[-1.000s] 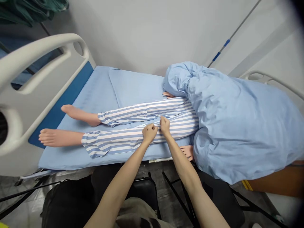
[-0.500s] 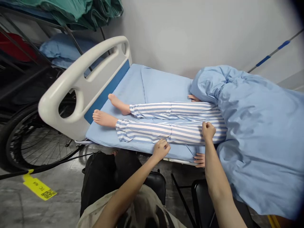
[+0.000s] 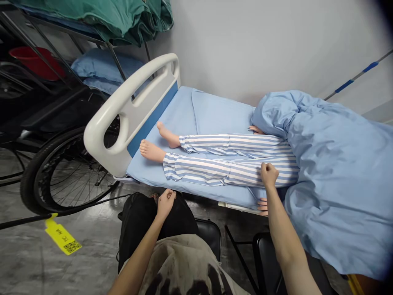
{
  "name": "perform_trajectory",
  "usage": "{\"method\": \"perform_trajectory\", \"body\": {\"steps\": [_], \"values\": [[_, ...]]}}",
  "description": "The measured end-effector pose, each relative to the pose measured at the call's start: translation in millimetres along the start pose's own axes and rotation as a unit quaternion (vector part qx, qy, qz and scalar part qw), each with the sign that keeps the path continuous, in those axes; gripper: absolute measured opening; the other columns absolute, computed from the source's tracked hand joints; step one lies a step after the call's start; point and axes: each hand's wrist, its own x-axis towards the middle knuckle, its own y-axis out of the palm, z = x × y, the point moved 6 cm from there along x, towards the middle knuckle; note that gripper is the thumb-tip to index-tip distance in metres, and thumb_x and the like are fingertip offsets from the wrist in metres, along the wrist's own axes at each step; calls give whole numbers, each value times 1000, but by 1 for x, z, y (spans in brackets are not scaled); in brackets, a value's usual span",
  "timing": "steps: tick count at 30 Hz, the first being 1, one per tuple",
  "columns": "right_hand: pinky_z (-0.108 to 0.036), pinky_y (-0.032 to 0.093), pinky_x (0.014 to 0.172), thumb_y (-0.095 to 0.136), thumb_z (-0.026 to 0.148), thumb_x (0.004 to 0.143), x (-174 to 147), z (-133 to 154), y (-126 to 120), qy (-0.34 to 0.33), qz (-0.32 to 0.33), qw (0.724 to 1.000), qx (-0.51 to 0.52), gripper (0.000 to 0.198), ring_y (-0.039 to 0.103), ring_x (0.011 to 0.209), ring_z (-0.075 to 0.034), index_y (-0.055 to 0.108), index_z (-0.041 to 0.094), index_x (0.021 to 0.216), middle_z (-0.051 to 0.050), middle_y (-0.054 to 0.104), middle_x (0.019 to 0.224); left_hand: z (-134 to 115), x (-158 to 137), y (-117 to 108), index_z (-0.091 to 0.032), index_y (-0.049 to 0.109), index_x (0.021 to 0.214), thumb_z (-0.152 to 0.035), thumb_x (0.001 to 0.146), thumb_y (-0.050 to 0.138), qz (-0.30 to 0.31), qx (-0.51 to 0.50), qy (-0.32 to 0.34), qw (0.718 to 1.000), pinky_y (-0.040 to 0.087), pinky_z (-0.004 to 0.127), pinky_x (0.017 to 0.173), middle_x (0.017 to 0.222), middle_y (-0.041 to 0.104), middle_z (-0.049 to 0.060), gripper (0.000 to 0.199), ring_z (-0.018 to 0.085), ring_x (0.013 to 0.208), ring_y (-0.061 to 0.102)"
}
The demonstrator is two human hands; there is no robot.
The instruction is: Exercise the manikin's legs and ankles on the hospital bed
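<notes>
While right hand clenches over striped trousers, left hand curled closed, near lap

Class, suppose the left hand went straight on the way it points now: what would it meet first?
Probably the near edge of the blue sheet, just ahead of the left hand; depth is unclear, so it might pass above.

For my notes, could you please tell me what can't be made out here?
In the head view:
Under the blue quilt: hidden by its folds.
Striped trousers: patch hidden behind the right hand.
Yellow tag: printed code too small.
Green cloth: cut off by the top edge.
</notes>
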Motion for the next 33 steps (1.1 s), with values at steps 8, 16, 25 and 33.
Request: {"method": "perform_trajectory", "body": {"steps": [8, 16, 25, 33], "values": [[-28, 31, 56, 44, 62, 84, -138, 87, 44, 22, 54, 981, 185, 49, 32, 55, -13, 30, 25, 54, 4, 32, 51, -56, 23, -6, -20, 48, 60, -39, 75, 56, 42, -41, 53, 997, 35, 25, 60, 54, 44, -4, 25, 12, 55, 40], [-26, 28, 56, 52, 54, 82, -184, 229, 106, -10, 212, 915, 344, 47, 29, 56, -11, 28, 23, 55, 4, 28, 54, -159, 100, -4, -20, 43, 59, -25, 76, 55, 25, -68, 169, 983, 32, 26, 62, 58, 44, -4, 21, 12, 61, 42], [-27, 25, 58, 52, 34, 79, -109, 288, 133, -62, 214, 906, 359, 38, 26, 57, -10, 26, 22, 54, 5, 25, 54, -138, 135, -1, -22, 20, 54, -14, 67, 52, -71, 67, 203, 974, 24, 30, 65, 55, 32, -1, 36, 16, 67, 34], [-25, 26, 57, 54, 33, 76, -103, 251, 168, 8, 217, 901, 376, 35, 28, 56, -9, 27, 22, 55, 6, 26, 54, -160, 131, 30, -21, 27, 57, -21, 70, 51, 8, 12, 170, 985, 25, 27, 61, 55, 30, -4, 27, 12, 59, 32]]}}
